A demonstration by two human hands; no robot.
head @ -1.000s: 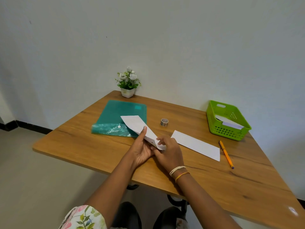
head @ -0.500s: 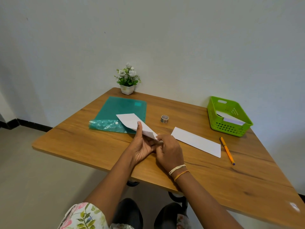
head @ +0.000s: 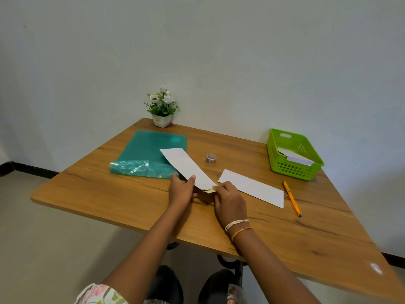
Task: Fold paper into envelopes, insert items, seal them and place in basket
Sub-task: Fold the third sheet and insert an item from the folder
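The tabletop (head: 92, 194) is smooth wood with a dark grain. Above its middle, the left hand (head: 182, 190) holds a long white folded paper (head: 186, 166) by the near end, with the thumb on top. The right hand (head: 230, 199) pinches a small yellowish piece (head: 210, 191) at the near tip of this paper. The paper is flat and stiff, and its far end reaches over a corner of a green translucent plastic folder (head: 151, 150). To the right of the folded paper lies a second white paper (head: 252, 188), flat on the wood. Behind the folded paper stands a small tape roll (head: 211, 159). Far to its right is a green plastic basket (head: 291, 167) with holes in the wall and white envelopes (head: 295, 157) inside. An orange pen (head: 292, 198) lies near the basket.
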